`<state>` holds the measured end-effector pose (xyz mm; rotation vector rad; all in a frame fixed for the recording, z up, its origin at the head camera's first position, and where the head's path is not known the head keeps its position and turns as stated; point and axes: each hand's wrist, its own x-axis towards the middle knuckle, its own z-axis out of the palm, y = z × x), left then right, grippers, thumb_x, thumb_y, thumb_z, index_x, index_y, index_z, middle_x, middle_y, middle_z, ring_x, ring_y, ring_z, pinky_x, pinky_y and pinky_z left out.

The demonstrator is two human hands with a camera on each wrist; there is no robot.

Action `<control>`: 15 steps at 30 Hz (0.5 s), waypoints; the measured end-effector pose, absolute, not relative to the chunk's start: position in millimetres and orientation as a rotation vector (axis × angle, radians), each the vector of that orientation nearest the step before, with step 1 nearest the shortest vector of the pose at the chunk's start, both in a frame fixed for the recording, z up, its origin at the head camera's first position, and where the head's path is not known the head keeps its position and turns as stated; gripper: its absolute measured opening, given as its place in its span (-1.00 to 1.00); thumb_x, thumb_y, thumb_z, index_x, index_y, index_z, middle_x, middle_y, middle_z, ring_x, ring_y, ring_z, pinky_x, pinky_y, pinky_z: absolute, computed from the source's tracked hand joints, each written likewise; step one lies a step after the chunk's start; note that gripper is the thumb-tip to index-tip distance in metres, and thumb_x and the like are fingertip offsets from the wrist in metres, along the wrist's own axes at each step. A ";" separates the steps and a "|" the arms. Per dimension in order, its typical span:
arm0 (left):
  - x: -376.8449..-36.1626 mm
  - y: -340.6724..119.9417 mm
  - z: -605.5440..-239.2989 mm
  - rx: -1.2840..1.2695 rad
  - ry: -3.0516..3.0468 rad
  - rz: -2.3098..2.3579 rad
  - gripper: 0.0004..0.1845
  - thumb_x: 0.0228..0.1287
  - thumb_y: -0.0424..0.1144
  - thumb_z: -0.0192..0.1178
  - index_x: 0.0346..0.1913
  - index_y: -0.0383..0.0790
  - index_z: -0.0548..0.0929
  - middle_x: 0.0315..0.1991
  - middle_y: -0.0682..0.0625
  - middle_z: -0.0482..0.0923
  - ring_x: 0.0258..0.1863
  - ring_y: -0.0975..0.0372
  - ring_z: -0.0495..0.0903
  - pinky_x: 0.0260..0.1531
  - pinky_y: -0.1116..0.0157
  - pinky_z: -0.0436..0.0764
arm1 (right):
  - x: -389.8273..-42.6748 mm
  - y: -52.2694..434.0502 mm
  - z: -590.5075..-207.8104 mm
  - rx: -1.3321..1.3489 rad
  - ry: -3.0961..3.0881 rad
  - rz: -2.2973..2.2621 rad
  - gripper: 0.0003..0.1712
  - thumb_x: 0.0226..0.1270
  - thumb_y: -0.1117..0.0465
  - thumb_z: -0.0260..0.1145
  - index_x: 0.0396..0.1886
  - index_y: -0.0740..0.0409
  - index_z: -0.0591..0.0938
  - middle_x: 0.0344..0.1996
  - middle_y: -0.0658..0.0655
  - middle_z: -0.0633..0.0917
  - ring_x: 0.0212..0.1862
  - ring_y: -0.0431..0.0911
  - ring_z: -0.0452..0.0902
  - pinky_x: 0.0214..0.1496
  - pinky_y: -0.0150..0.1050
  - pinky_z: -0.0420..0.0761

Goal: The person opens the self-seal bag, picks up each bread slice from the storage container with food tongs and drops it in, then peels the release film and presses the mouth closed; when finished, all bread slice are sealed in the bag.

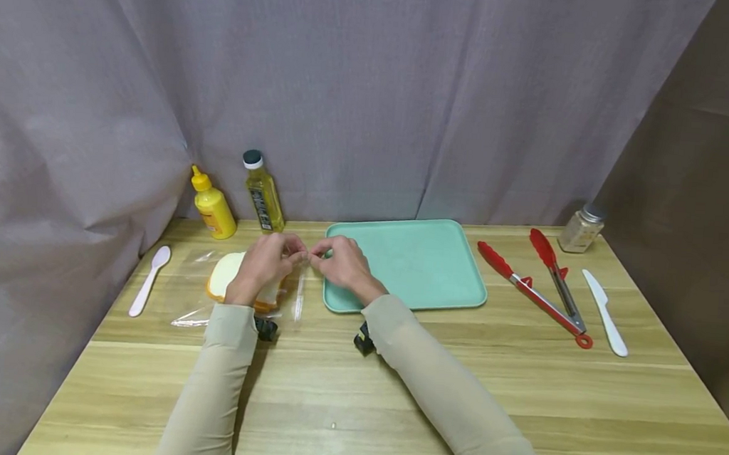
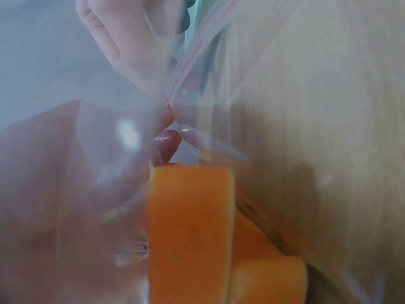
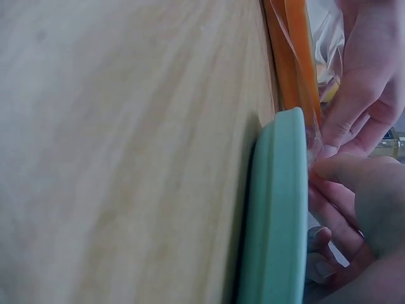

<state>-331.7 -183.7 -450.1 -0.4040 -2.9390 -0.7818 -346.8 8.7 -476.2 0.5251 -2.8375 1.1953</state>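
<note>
Nearest the camera in the head view, two sleeved forearms run up from the bottom edge across the desk [image 1: 389, 401] to the centre of the frame. There the left hand [image 1: 265, 262] and the right hand [image 1: 344, 263] meet fingertip to fingertip, each pinching the mouth of a clear plastic bag [image 1: 237, 296]. The bag lies left of centre, with sliced bread [image 1: 228, 277] inside it. The left wrist view shows thumb and finger closed on the bag's seal strip, orange crust below. The step in hand looks like working the bag's seal; which way, I cannot tell. The next move likely calls for a steady pinch on both lips.

Just right of the hands lies a teal tray [image 1: 439, 262]. Farther right are red tongs [image 1: 542, 291] and a white knife [image 1: 605, 312]; at far left, a white spoon [image 1: 149, 280]. Along the curtain stand a mustard bottle [image 1: 213, 205], an oil bottle [image 1: 264, 194] and a spice jar [image 1: 581, 228].
</note>
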 end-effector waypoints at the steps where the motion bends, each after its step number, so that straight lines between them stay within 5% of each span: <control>1: -331.7 -183.6 -450.2 -0.403 -2.938 -0.786 -0.89 0.51 -0.11 0.40 -0.13 -0.04 0.85 -0.19 -0.01 0.85 -0.17 0.07 0.74 -0.09 0.04 0.66 | -346.8 9.1 -476.0 0.527 -2.835 1.196 -0.88 0.51 -0.01 0.47 -0.14 -0.20 0.89 -0.10 -0.15 0.87 -0.10 -0.18 0.68 -0.21 -0.25 0.61; 15: -334.4 -185.3 -456.9 -0.351 -2.935 -0.821 -0.92 0.51 -0.21 0.36 -0.12 -0.10 0.82 -0.21 -0.03 0.83 -0.25 0.10 0.68 -0.20 0.13 0.61 | -342.8 17.7 -473.1 0.593 -2.882 1.263 -0.80 0.50 0.03 0.48 0.02 -0.15 0.90 0.12 -0.05 0.86 -0.39 -0.20 0.53 -0.38 -0.30 0.47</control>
